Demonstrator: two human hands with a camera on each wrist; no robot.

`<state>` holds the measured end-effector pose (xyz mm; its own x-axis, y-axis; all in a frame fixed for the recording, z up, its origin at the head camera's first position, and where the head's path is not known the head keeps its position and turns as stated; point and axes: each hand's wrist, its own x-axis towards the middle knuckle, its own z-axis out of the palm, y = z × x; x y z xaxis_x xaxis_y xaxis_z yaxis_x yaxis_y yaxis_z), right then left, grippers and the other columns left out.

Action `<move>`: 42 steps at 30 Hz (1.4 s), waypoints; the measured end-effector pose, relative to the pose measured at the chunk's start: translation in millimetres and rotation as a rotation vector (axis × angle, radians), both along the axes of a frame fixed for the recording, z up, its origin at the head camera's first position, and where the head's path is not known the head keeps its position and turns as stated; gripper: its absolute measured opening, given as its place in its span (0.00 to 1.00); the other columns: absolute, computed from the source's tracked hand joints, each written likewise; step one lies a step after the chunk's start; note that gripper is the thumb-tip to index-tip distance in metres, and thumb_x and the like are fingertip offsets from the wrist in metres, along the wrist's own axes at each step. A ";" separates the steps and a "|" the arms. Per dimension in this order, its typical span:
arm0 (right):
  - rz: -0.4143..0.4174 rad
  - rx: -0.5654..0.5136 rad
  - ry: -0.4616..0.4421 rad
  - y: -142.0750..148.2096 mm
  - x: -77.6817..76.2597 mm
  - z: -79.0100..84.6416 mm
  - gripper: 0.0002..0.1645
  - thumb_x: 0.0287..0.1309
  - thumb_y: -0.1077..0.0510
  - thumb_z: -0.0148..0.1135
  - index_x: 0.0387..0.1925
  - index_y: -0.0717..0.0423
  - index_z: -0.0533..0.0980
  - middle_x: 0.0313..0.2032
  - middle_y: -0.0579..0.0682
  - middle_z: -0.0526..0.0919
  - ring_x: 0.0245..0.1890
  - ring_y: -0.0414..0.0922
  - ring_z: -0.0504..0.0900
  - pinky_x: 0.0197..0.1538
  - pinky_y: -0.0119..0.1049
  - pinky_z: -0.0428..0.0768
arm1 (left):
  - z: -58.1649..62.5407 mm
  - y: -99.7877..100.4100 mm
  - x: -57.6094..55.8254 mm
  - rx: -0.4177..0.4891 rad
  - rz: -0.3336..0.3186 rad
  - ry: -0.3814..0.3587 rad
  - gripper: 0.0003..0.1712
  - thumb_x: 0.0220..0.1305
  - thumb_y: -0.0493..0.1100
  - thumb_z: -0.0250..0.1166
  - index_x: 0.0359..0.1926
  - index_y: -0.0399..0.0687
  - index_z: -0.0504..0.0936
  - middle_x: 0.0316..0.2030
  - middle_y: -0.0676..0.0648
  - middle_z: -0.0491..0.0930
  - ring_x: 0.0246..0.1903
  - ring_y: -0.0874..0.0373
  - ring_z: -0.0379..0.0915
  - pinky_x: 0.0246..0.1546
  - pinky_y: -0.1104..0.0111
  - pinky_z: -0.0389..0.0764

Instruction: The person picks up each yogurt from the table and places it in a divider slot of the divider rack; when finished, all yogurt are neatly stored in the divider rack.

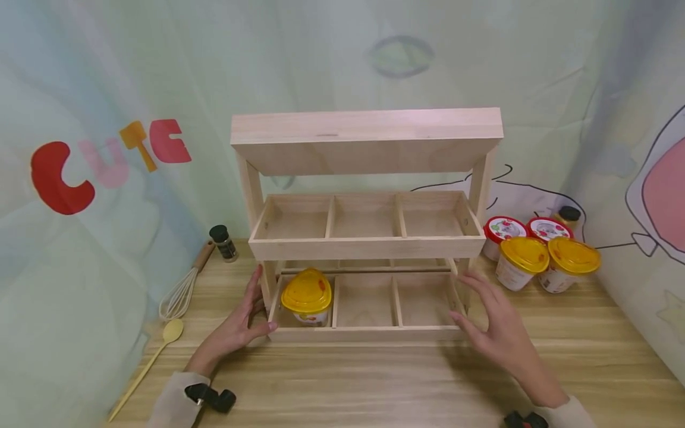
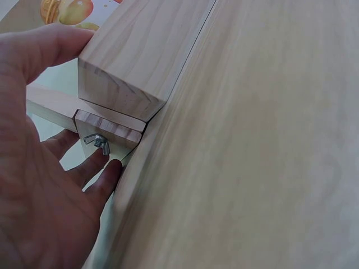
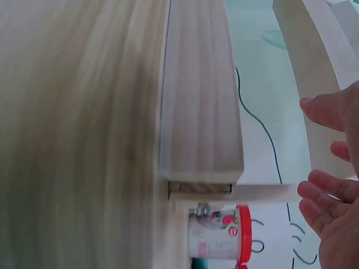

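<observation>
A pale wooden tiered rack (image 1: 367,248) stands on the table, with two three-compartment trays and a slanted board on top. In the lower tray's left compartment sits a white tub with a yellow lid (image 1: 307,294). My left hand (image 1: 235,330) holds the lower tray's left end, thumb at the front corner and fingers along the side. The left wrist view shows these fingers beside a wing nut (image 2: 98,141). At the opposite end, my right hand (image 1: 497,330) is spread near the tray's corner. In the right wrist view its fingers stand apart from the wood.
Right of the rack are two yellow-lidded tubs (image 1: 523,261), two red-lidded tubs (image 1: 503,229) and a dark-capped jar (image 1: 567,217). To the left lie a whisk (image 1: 182,291) and a yellow spoon (image 1: 171,331), near a spice jar (image 1: 223,244). A printed curtain (image 1: 342,59) hangs behind.
</observation>
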<state>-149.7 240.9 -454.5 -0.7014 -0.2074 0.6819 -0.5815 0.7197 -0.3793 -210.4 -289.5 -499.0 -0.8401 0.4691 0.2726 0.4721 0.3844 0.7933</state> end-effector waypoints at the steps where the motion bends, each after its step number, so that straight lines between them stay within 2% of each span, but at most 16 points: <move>1: -0.006 -0.006 -0.003 2.1 1.2 -0.6 0.47 0.43 0.68 0.85 0.67 0.63 0.76 0.68 0.65 0.79 0.65 0.63 0.77 0.77 0.14 0.53 | 0.2 0.2 0.1 -0.002 0.000 -0.001 0.73 0.66 0.36 0.73 0.87 0.57 0.23 0.81 0.17 0.44 0.74 0.13 0.58 0.67 0.81 0.65; 12: -0.064 -0.025 0.019 23.6 5.2 -5.6 0.46 0.41 0.69 0.84 0.66 0.67 0.77 0.64 0.67 0.82 0.62 0.64 0.77 0.75 0.13 0.54 | -0.4 -0.4 -0.2 -0.001 0.000 0.004 0.73 0.65 0.36 0.73 0.87 0.57 0.23 0.81 0.17 0.45 0.73 0.13 0.58 0.67 0.80 0.65; 19: -0.121 -0.043 -0.006 39.3 4.7 -10.5 0.47 0.41 0.70 0.83 0.67 0.68 0.75 0.63 0.69 0.81 0.61 0.67 0.77 0.73 0.11 0.53 | -1.5 -0.4 -0.6 -0.004 0.002 0.007 0.73 0.65 0.36 0.74 0.87 0.57 0.24 0.81 0.18 0.46 0.74 0.14 0.58 0.67 0.80 0.64; 25: -0.181 -0.055 0.024 52.0 0.4 -11.4 0.47 0.40 0.69 0.83 0.66 0.70 0.75 0.63 0.72 0.79 0.62 0.71 0.74 0.75 0.15 0.50 | -1.1 -0.3 -0.2 -0.010 0.012 -0.004 0.73 0.65 0.37 0.74 0.87 0.59 0.24 0.82 0.20 0.43 0.75 0.14 0.56 0.68 0.81 0.62; 28: -0.211 -0.063 0.032 57.3 -2.1 -11.1 0.47 0.41 0.68 0.82 0.66 0.70 0.74 0.63 0.71 0.79 0.63 0.71 0.74 0.78 0.24 0.55 | -1.0 0.0 0.3 -0.006 0.010 -0.008 0.73 0.65 0.37 0.73 0.87 0.59 0.24 0.82 0.19 0.42 0.75 0.14 0.55 0.68 0.81 0.62; 31: -0.248 -0.072 0.017 61.7 -3.7 -10.4 0.46 0.42 0.68 0.81 0.66 0.70 0.74 0.63 0.73 0.78 0.63 0.72 0.73 0.79 0.50 0.67 | -1.0 0.2 0.5 -0.002 0.008 -0.011 0.73 0.65 0.37 0.73 0.87 0.59 0.24 0.83 0.20 0.41 0.76 0.14 0.54 0.68 0.82 0.61; 34: -0.300 -0.072 -0.015 64.8 -4.2 -8.6 0.45 0.44 0.68 0.81 0.66 0.72 0.73 0.64 0.75 0.76 0.64 0.74 0.71 0.67 0.74 0.69 | -1.1 0.2 0.4 -0.002 0.009 -0.012 0.73 0.65 0.37 0.73 0.87 0.59 0.24 0.83 0.20 0.41 0.76 0.14 0.54 0.68 0.82 0.61; 36: -0.331 -0.070 -0.024 66.9 -5.1 -7.7 0.45 0.45 0.67 0.80 0.65 0.73 0.72 0.65 0.77 0.74 0.64 0.76 0.71 0.65 0.78 0.68 | -1.4 0.0 0.3 -0.001 0.008 -0.012 0.73 0.65 0.37 0.73 0.87 0.59 0.24 0.83 0.20 0.41 0.76 0.15 0.54 0.68 0.81 0.62; 40: -0.368 -0.072 -0.029 71.2 -7.4 -6.8 0.44 0.47 0.67 0.79 0.66 0.73 0.71 0.66 0.77 0.73 0.64 0.76 0.69 0.66 0.78 0.68 | -1.9 -0.5 0.1 0.001 0.007 -0.011 0.73 0.66 0.37 0.73 0.87 0.59 0.23 0.82 0.19 0.42 0.76 0.15 0.54 0.68 0.81 0.62; 42: -0.384 -0.069 -0.042 73.1 -8.4 -6.4 0.44 0.49 0.66 0.79 0.67 0.72 0.71 0.67 0.77 0.72 0.65 0.75 0.68 0.68 0.77 0.67 | -1.7 -0.7 -0.2 -0.008 0.013 -0.010 0.73 0.65 0.37 0.73 0.87 0.59 0.23 0.82 0.20 0.42 0.76 0.15 0.55 0.70 0.76 0.65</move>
